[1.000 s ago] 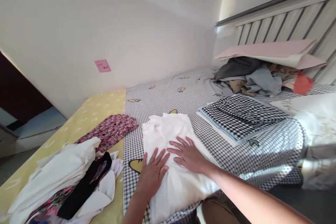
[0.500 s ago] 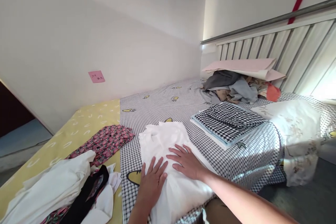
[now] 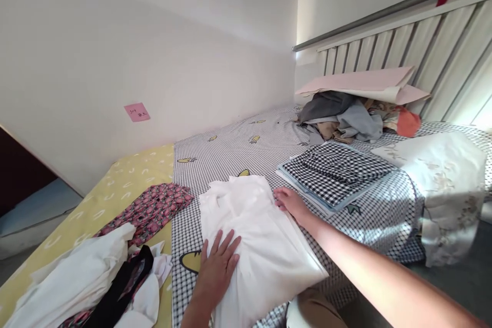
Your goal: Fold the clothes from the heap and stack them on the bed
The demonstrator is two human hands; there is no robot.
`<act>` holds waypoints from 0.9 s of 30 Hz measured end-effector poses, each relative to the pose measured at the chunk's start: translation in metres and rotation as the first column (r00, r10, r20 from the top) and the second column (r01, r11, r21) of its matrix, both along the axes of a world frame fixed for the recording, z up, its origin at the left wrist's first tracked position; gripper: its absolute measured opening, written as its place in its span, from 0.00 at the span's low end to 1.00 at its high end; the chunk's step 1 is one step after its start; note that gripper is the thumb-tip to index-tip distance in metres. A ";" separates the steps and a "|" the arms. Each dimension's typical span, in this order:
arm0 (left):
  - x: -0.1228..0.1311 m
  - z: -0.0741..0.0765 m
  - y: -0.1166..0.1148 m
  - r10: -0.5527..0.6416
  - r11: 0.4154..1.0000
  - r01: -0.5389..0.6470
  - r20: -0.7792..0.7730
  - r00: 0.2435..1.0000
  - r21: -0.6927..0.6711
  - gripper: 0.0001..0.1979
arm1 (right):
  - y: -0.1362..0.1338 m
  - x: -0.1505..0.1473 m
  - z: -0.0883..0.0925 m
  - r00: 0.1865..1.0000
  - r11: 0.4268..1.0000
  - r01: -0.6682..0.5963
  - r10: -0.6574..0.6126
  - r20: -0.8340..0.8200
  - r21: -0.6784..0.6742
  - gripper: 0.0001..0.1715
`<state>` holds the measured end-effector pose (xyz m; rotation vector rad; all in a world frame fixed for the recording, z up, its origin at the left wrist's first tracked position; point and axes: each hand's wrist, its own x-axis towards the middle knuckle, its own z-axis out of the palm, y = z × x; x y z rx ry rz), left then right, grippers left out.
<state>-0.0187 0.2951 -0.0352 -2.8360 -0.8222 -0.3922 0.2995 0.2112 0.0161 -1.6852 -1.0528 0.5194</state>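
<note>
A white shirt (image 3: 261,246) lies folded lengthwise on the checked bed sheet in front of me, its upper end pointing away. My left hand (image 3: 219,264) rests flat on its left side, fingers spread. At the shirt's upper right edge, my right hand (image 3: 290,202) has its fingers bent together over the fabric, gripping that edge; the fingertips are partly hidden. Just beyond the right hand is a folded stack with a black-and-white checked cloth (image 3: 338,169) on top and light blue and white layers below.
Left on the yellow sheet (image 3: 146,161) lie a red floral garment (image 3: 157,210), white clothing (image 3: 80,271) and a black strip of cloth (image 3: 119,287). A crumpled clothes pile (image 3: 346,115) sits by the headboard (image 3: 415,41) beneath pink sheets (image 3: 357,82). An embroidered white cloth (image 3: 446,179) hangs over the bed's edge.
My right hand has moved from the middle of the shirt out to its upper right edge, and its spread fingers have curled. My left hand stays flat on the left side.
</note>
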 end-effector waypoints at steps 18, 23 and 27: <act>0.000 0.013 -0.007 0.027 0.983 -0.037 -0.056 0.998 -0.179 0.24 | -0.109 0.020 0.012 0.349 0.742 -0.572 0.605 0.716 -0.348 0.57; 0.003 0.013 -0.011 0.039 0.969 -0.046 -0.035 0.999 -0.243 0.24 | -0.090 0.014 -0.007 0.257 0.629 -0.639 0.718 0.647 -0.443 0.49; 0.008 0.028 -0.011 0.097 0.902 -0.095 -0.017 0.995 -0.421 0.22 | -0.081 0.019 -0.035 0.309 0.658 -0.622 0.705 0.638 -0.425 0.40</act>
